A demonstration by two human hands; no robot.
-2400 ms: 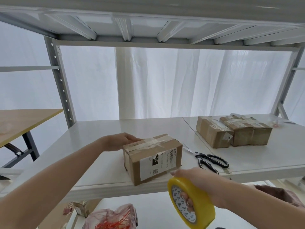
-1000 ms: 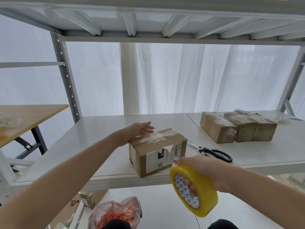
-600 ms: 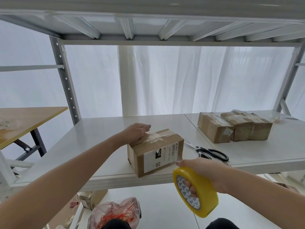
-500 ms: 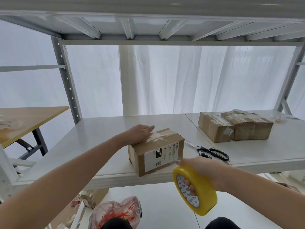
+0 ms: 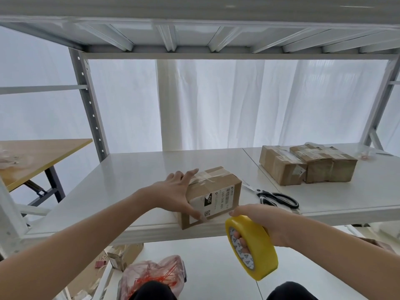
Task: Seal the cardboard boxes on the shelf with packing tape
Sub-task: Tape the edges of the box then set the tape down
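A small cardboard box [image 5: 218, 191] with a white label and tape across its top stands at the front edge of the white shelf [image 5: 129, 180]. My left hand [image 5: 177, 191] lies spread over its near left corner. The fingers rest straight on the top and the thumb reaches down the front face. My right hand [image 5: 259, 221] grips a yellow roll of packing tape [image 5: 257, 252] with fingers through its core, just below and in front of the shelf edge, to the right of the box.
Black-handled scissors [image 5: 279, 199] lie on the shelf right of the box. A group of taped cardboard boxes [image 5: 307, 167] sits at the back right. A wooden table [image 5: 39, 152] stands to the left. Below the shelf are a plastic bag [image 5: 151, 276] and a small box [image 5: 123, 256].
My left hand has slid from the box's far left top edge over its near corner, with the thumb now on the front face. The right hand with the tape has barely moved.
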